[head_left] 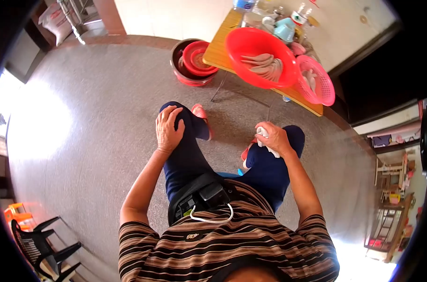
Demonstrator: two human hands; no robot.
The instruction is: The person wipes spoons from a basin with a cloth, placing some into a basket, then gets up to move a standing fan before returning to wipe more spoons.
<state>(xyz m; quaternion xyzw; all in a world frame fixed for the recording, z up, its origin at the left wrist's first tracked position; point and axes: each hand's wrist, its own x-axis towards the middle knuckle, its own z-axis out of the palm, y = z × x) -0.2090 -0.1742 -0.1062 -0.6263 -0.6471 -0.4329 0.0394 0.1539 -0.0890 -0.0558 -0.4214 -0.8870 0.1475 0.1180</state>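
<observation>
My left hand [169,128] rests on my left knee, its fingers spread over the dark blue trousers [185,152] and nothing in it. Over my right thigh, my right hand [275,139] is closed on a crumpled white cloth [262,133], part of which hangs below the fingers. Ahead of that hand, on a folding table, stands a large red basin [241,42] with several pale, flat, curved pieces [265,66] in it. Beside it, a pink perforated basket [324,89] contains similar pale pieces. Neither hand touches the basin or the basket.
The wooden-topped table [216,51] also carries bottles, cups and a light-blue container [285,30]. Nested red and dark basins [194,61] stand on the floor left of it. A black chair [49,244] and an orange stool [20,214] are at lower left. Wooden shelving [392,207] stands at right.
</observation>
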